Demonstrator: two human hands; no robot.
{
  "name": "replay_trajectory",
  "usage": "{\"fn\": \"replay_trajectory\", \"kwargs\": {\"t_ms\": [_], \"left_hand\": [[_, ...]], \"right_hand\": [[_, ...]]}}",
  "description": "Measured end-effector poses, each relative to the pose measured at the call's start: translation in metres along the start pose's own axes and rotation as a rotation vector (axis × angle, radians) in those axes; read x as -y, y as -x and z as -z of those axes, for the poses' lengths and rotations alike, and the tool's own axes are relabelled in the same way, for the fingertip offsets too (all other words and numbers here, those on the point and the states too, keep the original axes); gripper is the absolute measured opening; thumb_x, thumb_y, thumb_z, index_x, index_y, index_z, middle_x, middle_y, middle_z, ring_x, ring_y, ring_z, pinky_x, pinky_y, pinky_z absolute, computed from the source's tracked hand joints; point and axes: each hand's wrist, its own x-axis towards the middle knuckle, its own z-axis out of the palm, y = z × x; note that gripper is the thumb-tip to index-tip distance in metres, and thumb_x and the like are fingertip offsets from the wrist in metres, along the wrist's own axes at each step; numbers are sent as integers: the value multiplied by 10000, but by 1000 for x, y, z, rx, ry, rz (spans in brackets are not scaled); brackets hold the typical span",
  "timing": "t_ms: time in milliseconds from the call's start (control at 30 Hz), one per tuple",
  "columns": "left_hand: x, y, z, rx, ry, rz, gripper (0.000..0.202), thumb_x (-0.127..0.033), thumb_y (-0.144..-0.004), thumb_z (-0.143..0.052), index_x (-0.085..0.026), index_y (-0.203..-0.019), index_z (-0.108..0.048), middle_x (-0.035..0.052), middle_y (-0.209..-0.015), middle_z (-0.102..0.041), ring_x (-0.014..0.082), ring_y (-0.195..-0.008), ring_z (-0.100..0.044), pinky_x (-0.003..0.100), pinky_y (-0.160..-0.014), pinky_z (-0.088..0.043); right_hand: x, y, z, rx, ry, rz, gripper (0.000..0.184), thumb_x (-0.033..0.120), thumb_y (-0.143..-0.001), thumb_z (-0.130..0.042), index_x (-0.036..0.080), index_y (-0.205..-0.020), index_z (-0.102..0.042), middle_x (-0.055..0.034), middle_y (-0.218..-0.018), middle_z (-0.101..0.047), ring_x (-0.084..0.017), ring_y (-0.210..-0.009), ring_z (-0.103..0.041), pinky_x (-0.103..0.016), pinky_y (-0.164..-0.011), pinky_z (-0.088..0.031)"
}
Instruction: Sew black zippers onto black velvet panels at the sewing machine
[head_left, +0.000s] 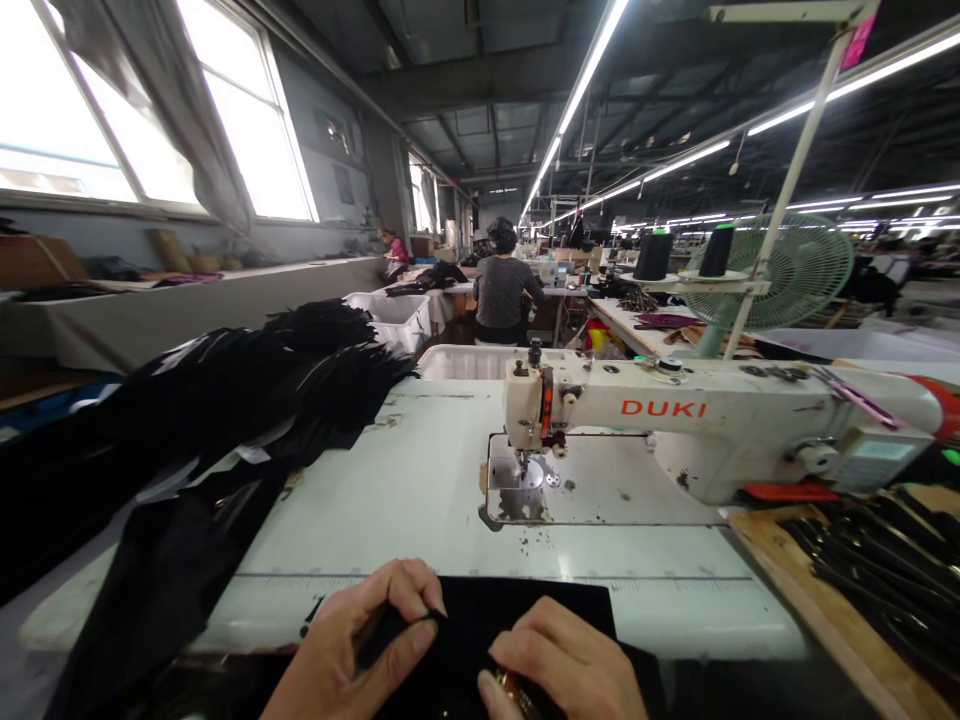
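At the near edge of the sewing table, a piece of black fabric lies partly on the tabletop and hangs toward me. My left hand is closed, pinching a fold of this fabric between thumb and fingers. Close by on the right, my right hand curls around a small brass-coloured thing, whose kind I cannot make out because the fingers and the frame edge hide most of it. Beyond both hands stands a white sewing machine marked DUKI, its needle area lit, with no fabric under it.
A large heap of black fabric pieces covers the left side. On the right, a wooden board bears black strips with gold edges. Behind the machine are a white bin, thread cones, a green fan and a seated person.
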Motion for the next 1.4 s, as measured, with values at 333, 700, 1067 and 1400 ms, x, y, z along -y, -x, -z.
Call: {"fn": "replay_trajectory", "kwargs": {"t_ms": [333, 700, 1067, 1400], "left_hand": [[-2, -7, 5, -58, -640, -484, 301, -365, -940, -670, -348, -1235, -612, -24, -1130, -671, 198, -1146, -544, 275, -1128, -222], [-19, -17, -11, 118, -286, -511, 167, -313, -1017, -577, -252, -922, -701, -28, -759, -672, 134, -746, -607, 240, -730, -471], [-13, -11, -8, 139, -354, -421, 160, -347, -1012, -567, -248, -951, -678, -12, -793, -654, 169, -786, -578, 276, -759, -440], [-10, -28, 30, -27, -267, -215, 217, -365, -939, -638, -221, -804, -726, 9, -758, -638, 196, -779, -582, 286, -754, -421]], "right_hand": [[5, -13, 18, 153, 66, 69, 182, 116, -873, -529, 172, -720, -611, 5, -597, -564, -101, -491, -523, -199, -461, -383], [3, -16, 23, 195, -38, 52, 309, 353, -1013, -524, 167, -805, -656, -4, -649, -629, -116, -541, -587, -201, -498, -445], [2, -10, 21, 231, -67, -1, 163, 243, -951, -580, 182, -824, -662, 2, -672, -641, -119, -566, -595, -200, -523, -440], [-12, 0, 11, 409, 75, -109, 155, 108, -790, -630, 218, -893, -669, 17, -751, -674, -151, -654, -671, -207, -575, -482]]}}
